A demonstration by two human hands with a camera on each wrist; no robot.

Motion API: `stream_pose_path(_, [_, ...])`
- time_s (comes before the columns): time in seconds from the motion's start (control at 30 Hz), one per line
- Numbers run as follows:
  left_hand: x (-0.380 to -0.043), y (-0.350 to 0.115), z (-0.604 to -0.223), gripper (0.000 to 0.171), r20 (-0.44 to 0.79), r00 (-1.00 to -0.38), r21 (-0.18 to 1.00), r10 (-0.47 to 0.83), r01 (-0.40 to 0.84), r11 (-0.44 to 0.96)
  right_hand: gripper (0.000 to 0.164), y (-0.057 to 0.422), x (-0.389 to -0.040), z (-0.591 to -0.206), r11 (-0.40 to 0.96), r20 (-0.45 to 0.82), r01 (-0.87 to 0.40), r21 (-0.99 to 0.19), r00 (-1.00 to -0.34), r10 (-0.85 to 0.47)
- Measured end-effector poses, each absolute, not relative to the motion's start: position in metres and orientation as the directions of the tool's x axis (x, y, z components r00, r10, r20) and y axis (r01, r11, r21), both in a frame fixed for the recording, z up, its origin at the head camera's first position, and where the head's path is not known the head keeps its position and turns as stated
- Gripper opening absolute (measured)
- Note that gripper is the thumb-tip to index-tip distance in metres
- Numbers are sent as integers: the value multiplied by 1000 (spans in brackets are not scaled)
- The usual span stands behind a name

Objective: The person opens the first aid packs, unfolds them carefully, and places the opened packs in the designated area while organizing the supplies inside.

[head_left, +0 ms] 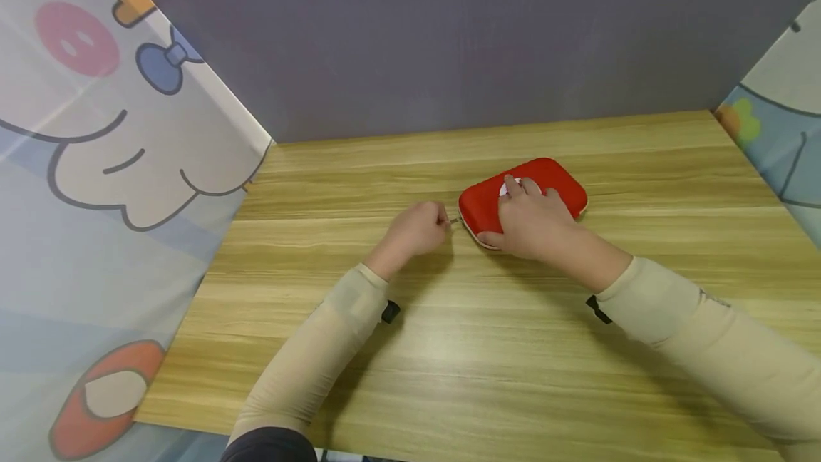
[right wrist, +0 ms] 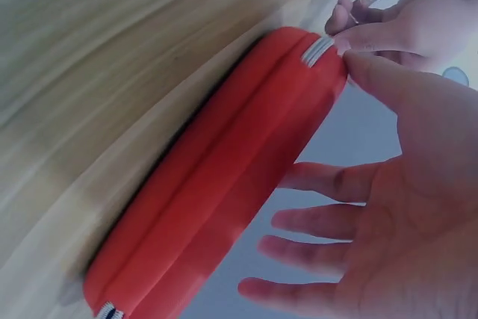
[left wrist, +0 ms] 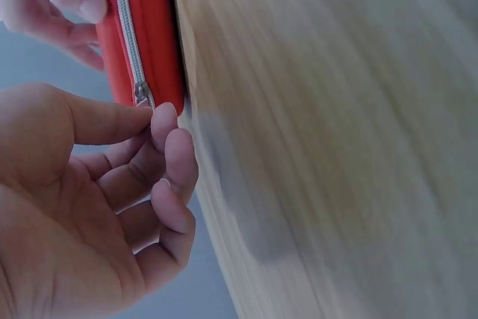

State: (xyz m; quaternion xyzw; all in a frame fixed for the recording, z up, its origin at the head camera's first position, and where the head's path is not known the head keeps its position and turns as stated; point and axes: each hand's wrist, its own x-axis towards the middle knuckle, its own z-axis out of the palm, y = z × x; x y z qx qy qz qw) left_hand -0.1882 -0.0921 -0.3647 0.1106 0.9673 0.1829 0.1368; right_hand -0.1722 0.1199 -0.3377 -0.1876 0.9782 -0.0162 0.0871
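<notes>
A red zippered case lies closed and flat, with a white patch on its top partly hidden by fingers. My right hand rests on that top, fingers spread and thumb at the near left edge. Off the case's left end, my left hand pinches the zipper pull between thumb and forefinger, its other fingers loosely bent. In the left wrist view the silver zipper runs along the case's side to a metal slider beside those fingertips. The fingertips cover most of the pull.
The case lies on a wood-grain table. A grey-purple panel stands along the back edge. Cartoon-printed cloth hangs at the left, and more printed cloth is at the right.
</notes>
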Motion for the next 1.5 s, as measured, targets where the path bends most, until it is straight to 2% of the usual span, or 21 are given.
stream_pose_path(0.2, [-192, -94, -368, 17, -210, -946, 383, 247, 153, 911, 95, 121, -177, -343, 939, -218, -295, -177, -918, -330])
stream_pose_path(0.3, [-193, -93, -369, 15, -212, -948, 382, 239, 145, 913, 98, 121, -180, -345, 942, -229, -276, -193, -920, -317])
stream_pose_path(0.67, [-191, -85, -369, 15, -215, -941, 355, 260, 173, 919, 95, 115, -185, -347, 950, -121, -310, -38, -942, -313])
stream_pose_path(1.07, [-182, -85, -370, 13, -201, -937, 340, 284, 205, 918, 104, 117, -193, -350, 960, -131, -279, -28, -951, -280])
stream_pose_path(1.5, [-176, -86, -371, 16, -193, -929, 340, 317, 240, 909, 103, 115, -197, -350, 962, -125, -273, -34, -953, -275])
